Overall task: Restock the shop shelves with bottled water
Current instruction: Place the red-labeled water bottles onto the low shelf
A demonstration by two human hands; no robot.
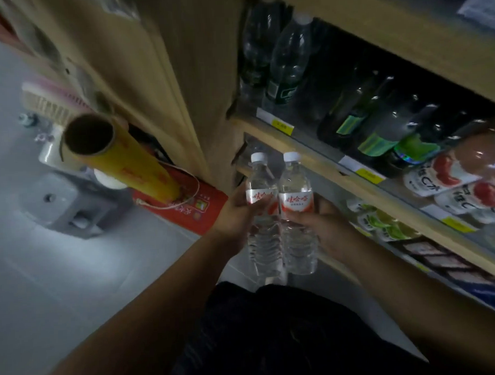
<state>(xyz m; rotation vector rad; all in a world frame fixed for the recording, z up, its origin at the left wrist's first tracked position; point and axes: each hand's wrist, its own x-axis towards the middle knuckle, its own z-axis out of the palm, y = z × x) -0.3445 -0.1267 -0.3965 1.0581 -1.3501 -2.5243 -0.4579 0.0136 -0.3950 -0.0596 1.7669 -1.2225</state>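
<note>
Two water bottles [281, 211] upright, fingers clamped, left hand [236, 213] and right hand [323, 226], beside wooden shelves [318, 156] over grey floor [75, 277].

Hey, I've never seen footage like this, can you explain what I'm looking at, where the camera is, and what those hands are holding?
There is no machine here. A person wears a camera on the head, looking down at their own arms. The left hand and right hand each hold one water bottle: the left bottle and the right bottle, upright, side by side, with white caps and red and white labels. To the right are wooden shelves with dark bottles and snack packets. On the left a yellow roll sticks up from the floor clutter.
</note>
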